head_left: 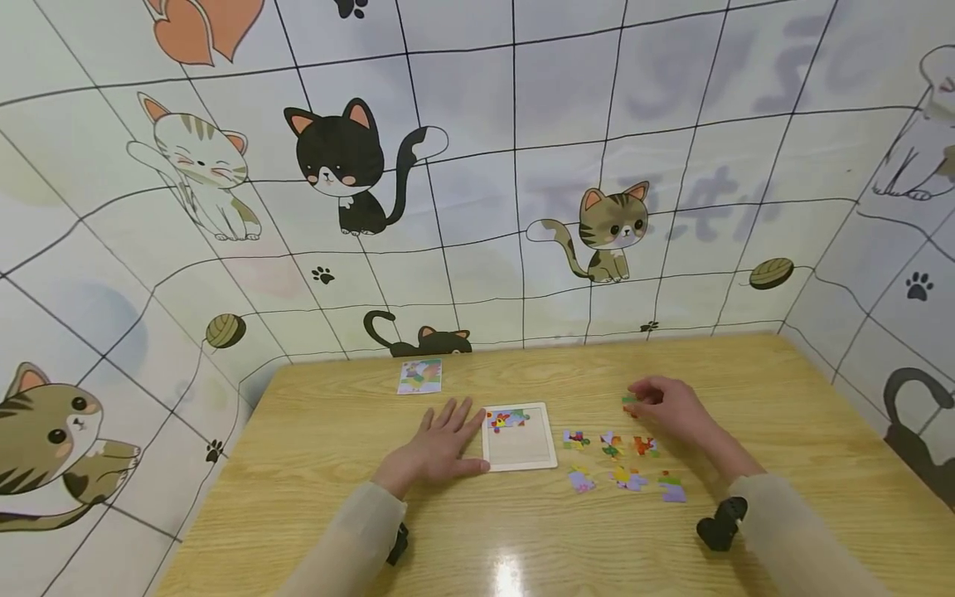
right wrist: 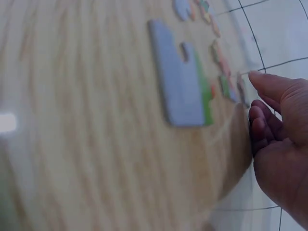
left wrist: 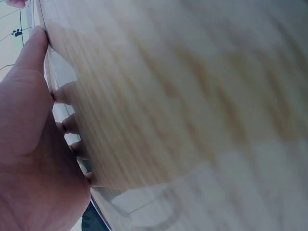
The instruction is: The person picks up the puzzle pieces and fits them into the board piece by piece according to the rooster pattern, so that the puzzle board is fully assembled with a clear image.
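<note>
My left hand [head_left: 440, 452] lies flat with fingers spread, its thumb and index finger at the left edge of a white square puzzle tray [head_left: 520, 467]. Joined puzzle pieces [head_left: 507, 419] fill the tray's upper left, showing a colourful picture. In the left wrist view the palm and fingers of this hand [left wrist: 36, 139] are low over the wood. My right hand [head_left: 675, 410] has its thumb and fingertips at the edges of a green and red puzzle piece [head_left: 629, 405], back right of the tray. The fingers partly hide this piece.
Several loose puzzle pieces [head_left: 612, 445] lie in two rows right of the tray, among them a purple and green one [head_left: 672, 487]. A small picture card [head_left: 420, 376] lies at the back left of the wooden table [head_left: 477, 531]. Cat-patterned cloth walls stand around it.
</note>
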